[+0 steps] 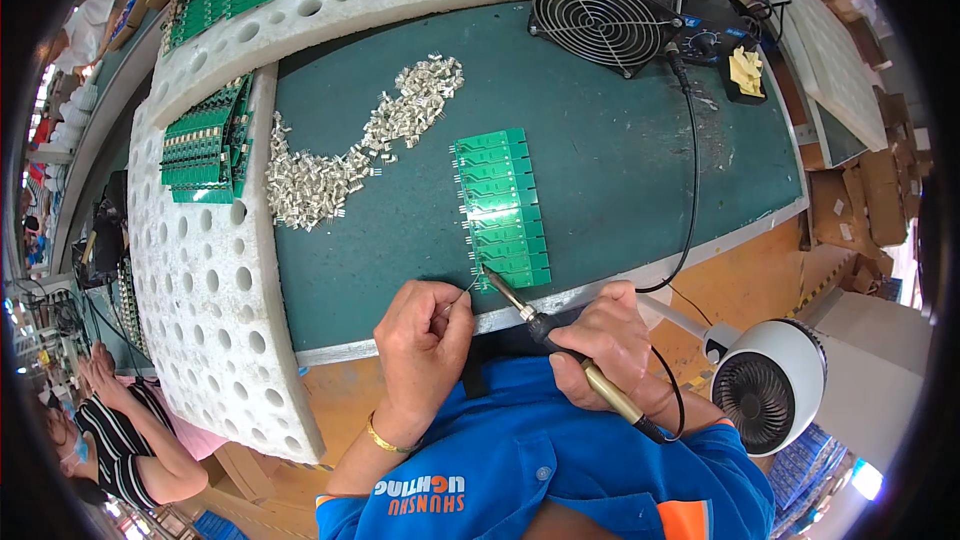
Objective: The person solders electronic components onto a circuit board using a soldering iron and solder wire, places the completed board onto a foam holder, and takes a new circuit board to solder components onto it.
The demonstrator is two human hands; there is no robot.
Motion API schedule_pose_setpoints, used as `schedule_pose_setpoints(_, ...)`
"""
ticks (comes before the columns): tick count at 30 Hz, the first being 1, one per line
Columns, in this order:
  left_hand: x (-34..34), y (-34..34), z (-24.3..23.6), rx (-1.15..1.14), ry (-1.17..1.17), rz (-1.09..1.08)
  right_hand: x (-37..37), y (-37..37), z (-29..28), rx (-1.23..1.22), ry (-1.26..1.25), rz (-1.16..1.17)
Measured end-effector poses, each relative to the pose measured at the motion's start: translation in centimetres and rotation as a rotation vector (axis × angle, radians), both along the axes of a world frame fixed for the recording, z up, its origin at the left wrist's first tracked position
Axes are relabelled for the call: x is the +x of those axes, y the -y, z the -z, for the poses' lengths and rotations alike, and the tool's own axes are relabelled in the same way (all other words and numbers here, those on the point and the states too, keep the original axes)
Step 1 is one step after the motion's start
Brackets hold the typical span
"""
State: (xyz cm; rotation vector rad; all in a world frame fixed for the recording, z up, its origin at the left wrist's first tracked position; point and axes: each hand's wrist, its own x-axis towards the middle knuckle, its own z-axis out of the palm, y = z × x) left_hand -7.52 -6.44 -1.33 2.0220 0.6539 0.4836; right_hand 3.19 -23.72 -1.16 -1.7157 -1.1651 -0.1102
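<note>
A row of small green circuit boards (502, 208) lies overlapped on the dark green mat (620, 170). My right hand (605, 340) grips a soldering iron (545, 330) with a black and gold handle; its tip touches the nearest board's left edge. My left hand (422, 340) pinches a thin solder wire (468, 287) that reaches the same spot. A pile of small silver metal parts (350, 155) is spread across the mat to the left of the boards.
White perforated foam trays (205, 290) at left and rear carry more green boards (205, 150). A black fume fan (600, 10) and a soldering station (725, 40) stand at the rear right. A white fan (765, 385) sits low right. Another person (120, 440) sits at far left.
</note>
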Motion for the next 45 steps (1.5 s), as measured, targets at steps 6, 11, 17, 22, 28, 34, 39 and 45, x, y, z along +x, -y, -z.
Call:
schedule_pose_setpoints(6, 0.07, 0.07, 0.07, 0.002, 0.014, -0.001, -0.09, 0.0, 0.19, 0.001, 0.002, 0.001)
schedule_pose_setpoints(11, 0.09, -0.05, -0.03, 0.016, 0.019, 0.008, -0.1, -0.01, 0.07, -0.004, 0.005, 0.004)
schedule_pose_setpoints(17, 0.06, 0.02, 0.01, 0.0, 0.007, -0.006, -0.04, -0.07, 0.08, -0.008, 0.003, -0.002)
schedule_pose_setpoints(22, 0.27, -0.16, -0.15, 0.029, -0.007, 0.015, -0.07, -0.06, -0.01, -0.018, 0.016, 0.003)
schedule_pose_setpoints(28, 0.27, -0.06, 0.03, 0.013, 0.013, 0.021, -0.32, 0.19, -0.18, -0.06, 0.029, -0.02)
schedule_pose_setpoints(34, 0.08, -0.1, 0.04, 0.004, 0.008, 0.032, -0.12, 0.09, -0.41, -0.052, 0.046, -0.014)
schedule_pose_setpoints(39, 0.01, -0.05, 0.15, 0.01, 0.008, 0.021, -0.16, 0.18, -0.35, -0.047, 0.059, -0.016)
schedule_pose_setpoints(45, 0.15, -0.07, -0.16, 0.026, -0.001, 0.017, -0.29, 0.25, -0.36, -0.05, 0.053, -0.017)
